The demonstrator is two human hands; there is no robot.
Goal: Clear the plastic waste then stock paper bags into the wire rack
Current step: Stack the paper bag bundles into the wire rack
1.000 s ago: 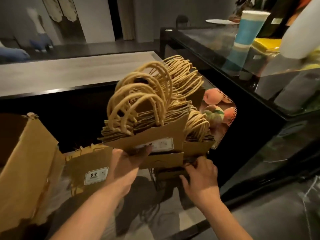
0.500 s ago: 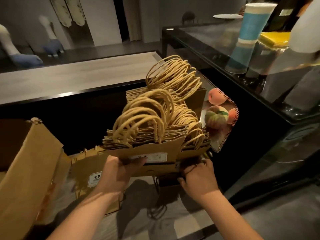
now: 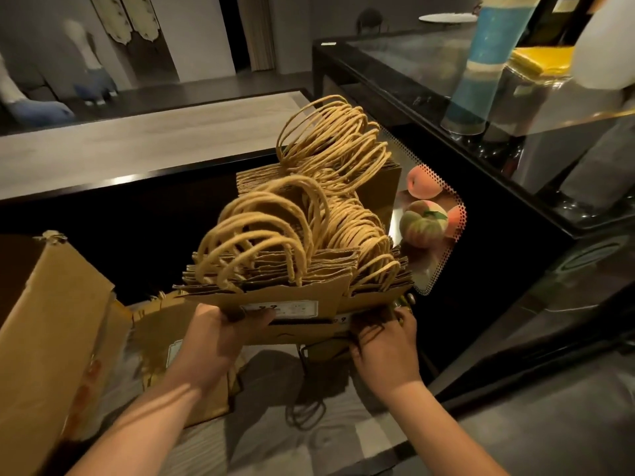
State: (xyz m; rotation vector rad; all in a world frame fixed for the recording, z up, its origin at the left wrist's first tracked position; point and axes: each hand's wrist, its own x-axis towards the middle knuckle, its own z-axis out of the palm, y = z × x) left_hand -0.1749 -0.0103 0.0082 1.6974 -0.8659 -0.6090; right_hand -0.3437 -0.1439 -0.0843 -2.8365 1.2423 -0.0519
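A thick stack of brown paper bags (image 3: pixel 275 297) with twisted rope handles stands upright in front of me, a white label on the front bag. My left hand (image 3: pixel 220 338) grips the stack's near left side, thumb across the label. My right hand (image 3: pixel 385 345) holds the lower right corner of the stack, fingers curled under it. More bags (image 3: pixel 323 180) with looped handles stand behind and to the right. The wire rack is mostly hidden under the bags; only dark wires (image 3: pixel 309 355) show below them.
An open cardboard box (image 3: pixel 51 338) stands at the left, with another labelled bag bundle (image 3: pixel 165 324) beside it. A black glass-topped counter (image 3: pixel 515 149) runs along the right, carrying a blue cup stack (image 3: pixel 481 63). Peaches (image 3: pixel 422 214) show through the case window.
The bag stack has sunk lower and settled against the bags behind it. Both hands followed it down and kept their hold.
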